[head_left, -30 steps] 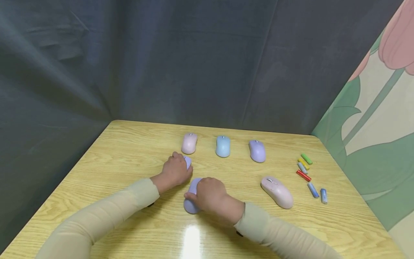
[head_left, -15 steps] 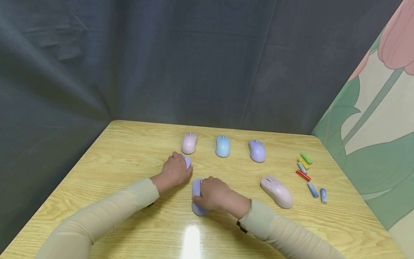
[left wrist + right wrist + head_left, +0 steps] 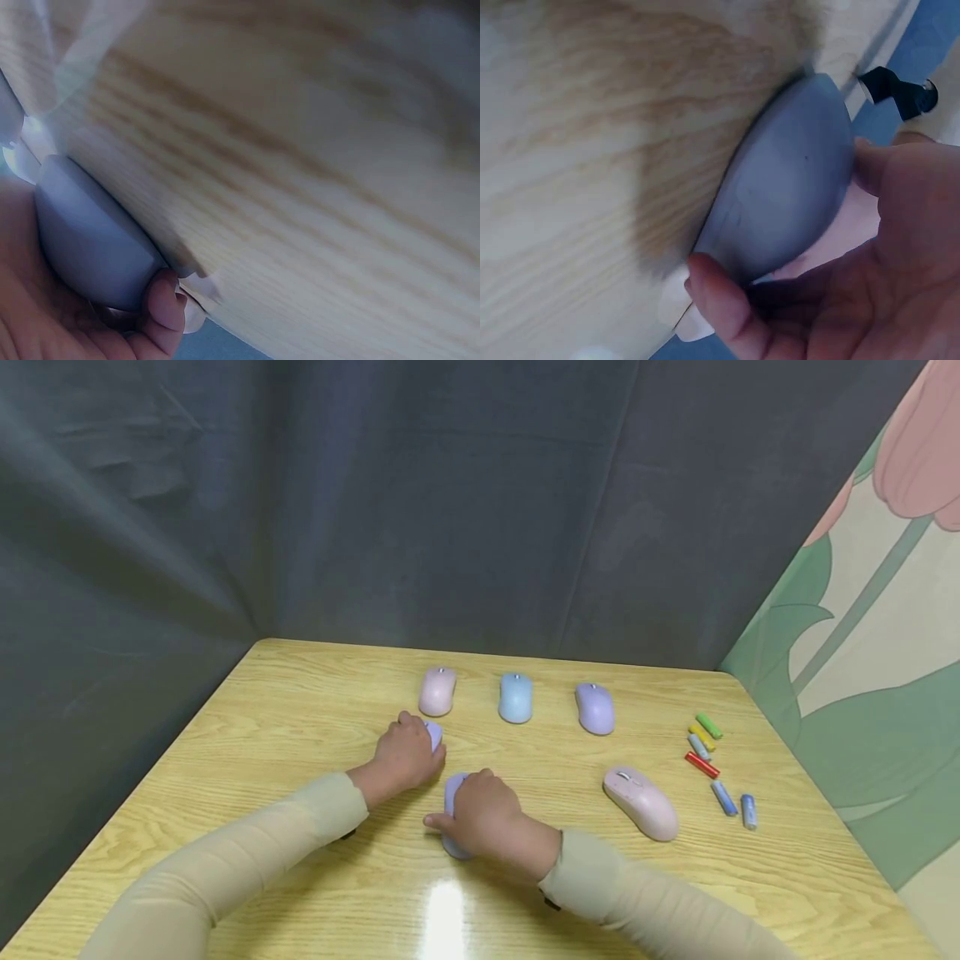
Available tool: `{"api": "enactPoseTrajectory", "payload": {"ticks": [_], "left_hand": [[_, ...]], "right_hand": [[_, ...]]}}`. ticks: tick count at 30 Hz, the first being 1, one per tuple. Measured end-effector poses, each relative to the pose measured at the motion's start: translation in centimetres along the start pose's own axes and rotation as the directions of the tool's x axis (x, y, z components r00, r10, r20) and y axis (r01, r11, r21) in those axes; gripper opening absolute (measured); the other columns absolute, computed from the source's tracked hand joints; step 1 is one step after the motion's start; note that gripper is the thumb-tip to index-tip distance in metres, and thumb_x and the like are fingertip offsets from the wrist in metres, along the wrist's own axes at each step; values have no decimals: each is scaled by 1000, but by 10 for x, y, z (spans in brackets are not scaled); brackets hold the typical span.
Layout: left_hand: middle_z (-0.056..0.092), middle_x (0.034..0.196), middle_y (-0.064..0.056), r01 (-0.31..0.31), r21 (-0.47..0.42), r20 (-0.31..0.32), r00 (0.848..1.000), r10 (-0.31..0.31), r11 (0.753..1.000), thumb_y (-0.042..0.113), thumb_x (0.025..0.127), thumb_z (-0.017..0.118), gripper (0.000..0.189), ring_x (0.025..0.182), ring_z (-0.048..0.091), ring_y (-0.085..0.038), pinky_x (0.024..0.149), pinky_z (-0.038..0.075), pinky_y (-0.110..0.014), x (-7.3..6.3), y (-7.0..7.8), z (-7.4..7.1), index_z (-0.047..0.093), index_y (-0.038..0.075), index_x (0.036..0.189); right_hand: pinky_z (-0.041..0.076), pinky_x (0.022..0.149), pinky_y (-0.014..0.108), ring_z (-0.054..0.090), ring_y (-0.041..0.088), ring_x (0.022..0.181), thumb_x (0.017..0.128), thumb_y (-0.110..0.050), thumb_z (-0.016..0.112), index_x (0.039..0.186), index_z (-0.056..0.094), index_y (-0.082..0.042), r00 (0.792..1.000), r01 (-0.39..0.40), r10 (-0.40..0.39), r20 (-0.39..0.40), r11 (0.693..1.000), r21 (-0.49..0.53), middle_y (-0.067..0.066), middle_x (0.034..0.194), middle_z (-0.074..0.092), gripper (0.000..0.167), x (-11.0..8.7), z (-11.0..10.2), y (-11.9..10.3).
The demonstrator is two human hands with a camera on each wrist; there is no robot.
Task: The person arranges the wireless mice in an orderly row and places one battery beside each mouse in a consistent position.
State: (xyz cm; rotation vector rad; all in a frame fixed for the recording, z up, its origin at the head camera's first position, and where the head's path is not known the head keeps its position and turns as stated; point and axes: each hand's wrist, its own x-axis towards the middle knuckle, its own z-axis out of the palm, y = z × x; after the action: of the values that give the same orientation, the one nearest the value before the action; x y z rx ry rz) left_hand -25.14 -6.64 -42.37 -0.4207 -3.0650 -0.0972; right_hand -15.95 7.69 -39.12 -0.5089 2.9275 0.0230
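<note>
On the wooden table, my left hand (image 3: 408, 753) grips a purple computer mouse (image 3: 435, 735); the palm and fingers hide most of it in the head view. The left wrist view shows a finger curled at one end of this mouse (image 3: 94, 232). Nearer me, my right hand (image 3: 491, 814) holds a second purple mouse (image 3: 452, 793) from above. Its thumb sticks out to the left in the head view. In the right wrist view, a fingertip (image 3: 712, 281) touches one end of the mouse (image 3: 780, 180). Both mice lie on the tabletop.
Behind the hands, a pink mouse (image 3: 437, 692), a light blue mouse (image 3: 516, 698) and a purple mouse (image 3: 596, 708) form a row. Another pink mouse (image 3: 642, 803) lies slanted at right. Several short coloured sticks, one red (image 3: 702, 765), lie near the right edge. A dark curtain (image 3: 450, 510) hangs behind.
My right hand and its mouse slid right, then partly back left. The right thumb now reaches out past the mouse's left side. My left hand has stayed in place on its mouse.
</note>
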Motion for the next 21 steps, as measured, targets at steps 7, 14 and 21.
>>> {"api": "enactPoseTrajectory", "payload": {"ticks": [7,14,21], "left_hand": [[42,82,-17,1,0,-7,1000,-1,1000,42,97,48,62,69,54,-27,54,52,-34,0,0,-1,53,-19,102],[42,82,-18,-2,-7,-11,1000,2,1000,41,97,49,62,69,54,-27,54,52,-35,-1,1,-3,52,-21,103],[42,81,-18,-11,1,-15,1000,11,1000,41,97,49,62,69,55,-27,53,52,-34,-2,1,-2,53,-21,102]], "right_hand": [[56,68,33,61,29,93,95,-56,50,105,63,16,1000,-7,7,-1,995,-96,24,105,60,75,1,3,-6],[56,67,34,60,31,88,93,-40,57,108,55,22,999,-1,-2,-38,999,-54,27,101,54,64,-1,6,-4],[53,70,32,55,29,88,91,-36,58,112,50,19,999,-15,12,-52,999,-49,22,96,47,60,-3,10,-1]]}}
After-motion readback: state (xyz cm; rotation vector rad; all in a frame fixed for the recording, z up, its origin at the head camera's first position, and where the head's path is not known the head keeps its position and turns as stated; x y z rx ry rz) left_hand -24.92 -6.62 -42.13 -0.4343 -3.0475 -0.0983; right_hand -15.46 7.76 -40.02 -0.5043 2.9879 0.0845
